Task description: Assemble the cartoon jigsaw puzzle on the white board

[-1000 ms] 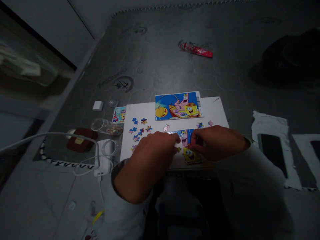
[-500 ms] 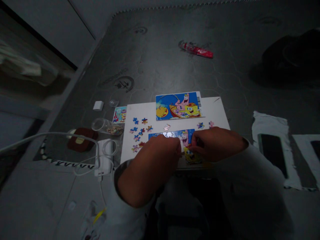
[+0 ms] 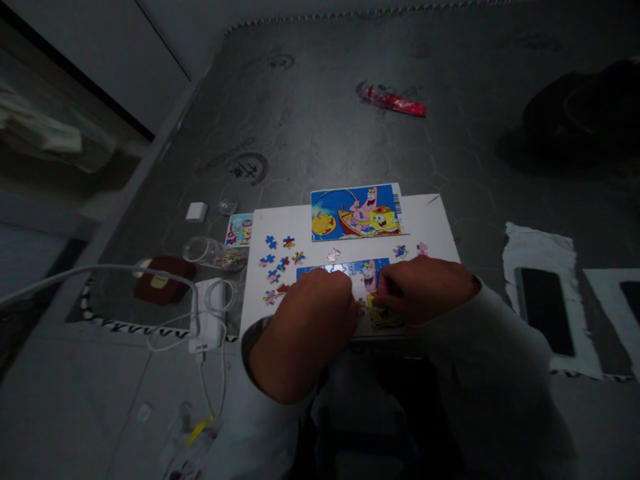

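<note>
A white board lies on the dark floor mat. A partly built cartoon jigsaw rests on its near half. My left hand covers the jigsaw's left part, fingers curled and pressed down near its middle. My right hand sits on the right part, fingers pinched together on a piece too small to make out. Both fingertips meet over the yellow figure. The printed reference picture lies at the board's far edge. Several loose pieces are scattered on the board's left side.
A clear plastic tube with pieces lies left of the board, beside a small card. A white charger and cable sit at the near left. A red wrapper lies far back. White cloth lies right.
My left hand has drawn back toward me and slightly right, uncovering more of the jigsaw's top edge. My right hand has shifted a little left. The pieces on the board stay put.
</note>
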`<state>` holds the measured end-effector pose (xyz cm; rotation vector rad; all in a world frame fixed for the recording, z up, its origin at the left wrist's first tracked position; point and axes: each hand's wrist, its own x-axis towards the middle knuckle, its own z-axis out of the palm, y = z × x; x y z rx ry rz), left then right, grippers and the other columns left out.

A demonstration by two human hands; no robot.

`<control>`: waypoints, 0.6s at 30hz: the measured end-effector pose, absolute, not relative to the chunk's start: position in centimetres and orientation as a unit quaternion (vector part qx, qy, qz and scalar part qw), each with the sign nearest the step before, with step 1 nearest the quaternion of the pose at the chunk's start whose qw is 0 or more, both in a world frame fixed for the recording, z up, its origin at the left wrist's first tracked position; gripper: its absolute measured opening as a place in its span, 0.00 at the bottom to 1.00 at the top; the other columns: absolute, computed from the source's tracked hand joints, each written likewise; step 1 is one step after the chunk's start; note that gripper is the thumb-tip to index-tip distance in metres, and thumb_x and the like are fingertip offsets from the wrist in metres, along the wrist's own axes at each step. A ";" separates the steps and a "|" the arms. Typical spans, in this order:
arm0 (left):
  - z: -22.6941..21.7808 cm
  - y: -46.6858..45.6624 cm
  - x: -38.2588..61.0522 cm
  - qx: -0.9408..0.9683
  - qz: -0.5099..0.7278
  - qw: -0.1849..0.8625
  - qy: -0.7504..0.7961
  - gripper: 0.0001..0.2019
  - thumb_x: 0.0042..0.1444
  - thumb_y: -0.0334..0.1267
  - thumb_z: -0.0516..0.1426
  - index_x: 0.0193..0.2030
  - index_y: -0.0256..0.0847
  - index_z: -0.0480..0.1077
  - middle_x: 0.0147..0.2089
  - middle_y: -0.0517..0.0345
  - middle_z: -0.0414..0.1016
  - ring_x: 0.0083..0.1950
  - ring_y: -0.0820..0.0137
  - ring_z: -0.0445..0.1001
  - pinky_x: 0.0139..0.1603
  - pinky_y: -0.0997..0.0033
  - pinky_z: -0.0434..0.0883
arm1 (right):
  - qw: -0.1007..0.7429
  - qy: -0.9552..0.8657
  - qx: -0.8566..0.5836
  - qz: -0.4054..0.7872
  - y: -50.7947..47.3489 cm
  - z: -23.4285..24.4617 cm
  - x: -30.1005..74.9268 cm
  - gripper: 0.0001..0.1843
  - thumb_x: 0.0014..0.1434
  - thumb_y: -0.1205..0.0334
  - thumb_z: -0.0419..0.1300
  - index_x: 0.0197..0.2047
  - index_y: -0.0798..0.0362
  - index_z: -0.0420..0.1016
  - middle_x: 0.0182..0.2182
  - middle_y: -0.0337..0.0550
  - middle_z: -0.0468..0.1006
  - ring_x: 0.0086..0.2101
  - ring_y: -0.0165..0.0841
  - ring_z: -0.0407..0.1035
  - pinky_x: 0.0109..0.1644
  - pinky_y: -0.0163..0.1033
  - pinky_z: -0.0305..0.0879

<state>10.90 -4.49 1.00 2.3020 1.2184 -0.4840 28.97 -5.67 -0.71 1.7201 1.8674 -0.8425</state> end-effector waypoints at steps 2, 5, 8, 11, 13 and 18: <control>1.1 -4.5 11.0 0.840 -0.177 0.242 0.452 0.13 0.67 0.38 0.55 0.43 0.36 0.82 0.37 0.44 0.82 0.42 0.53 0.82 0.43 0.58 0.76 | 0.227 0.674 0.631 -0.309 -5.6 -0.7 29.0 0.13 0.65 0.50 0.59 0.41 0.48 0.81 0.40 0.51 0.85 0.44 0.47 0.80 0.50 0.55 0.72; 1.2 -4.6 11.2 0.835 -0.177 0.237 0.464 0.14 0.68 0.41 0.55 0.45 0.36 0.82 0.36 0.44 0.82 0.40 0.53 0.82 0.41 0.57 0.76 | 0.227 0.674 0.633 -0.305 -5.7 -0.7 28.9 0.12 0.65 0.51 0.59 0.41 0.47 0.82 0.40 0.51 0.85 0.44 0.47 0.80 0.49 0.54 0.72; 1.3 -4.9 11.2 0.837 -0.168 0.218 0.473 0.14 0.67 0.41 0.56 0.47 0.37 0.82 0.37 0.44 0.82 0.40 0.52 0.82 0.41 0.56 0.76 | 0.236 0.673 0.633 -0.301 -5.7 -0.6 28.8 0.13 0.66 0.52 0.59 0.43 0.48 0.82 0.42 0.53 0.85 0.44 0.46 0.80 0.47 0.50 0.72; 1.3 -5.1 11.2 0.839 -0.163 0.204 0.477 0.14 0.66 0.40 0.56 0.46 0.38 0.82 0.36 0.44 0.82 0.41 0.51 0.82 0.40 0.56 0.76 | 0.238 0.673 0.632 -0.301 -5.7 -0.5 28.8 0.14 0.66 0.51 0.59 0.43 0.50 0.82 0.43 0.54 0.85 0.43 0.44 0.80 0.47 0.49 0.72; 1.3 -5.2 11.3 0.841 -0.162 0.197 0.477 0.14 0.66 0.41 0.56 0.45 0.38 0.82 0.36 0.44 0.82 0.41 0.50 0.83 0.40 0.56 0.76 | 0.239 0.674 0.633 -0.298 -5.6 -0.7 28.9 0.13 0.65 0.51 0.60 0.43 0.49 0.82 0.42 0.52 0.85 0.43 0.44 0.80 0.48 0.50 0.72; 1.4 -5.1 11.1 0.845 -0.162 0.191 0.473 0.14 0.67 0.42 0.55 0.44 0.40 0.82 0.36 0.45 0.82 0.41 0.51 0.82 0.39 0.57 0.75 | 0.232 0.668 0.637 -0.307 -5.8 -1.1 29.0 0.13 0.65 0.50 0.60 0.41 0.47 0.82 0.41 0.51 0.85 0.44 0.47 0.80 0.48 0.52 0.73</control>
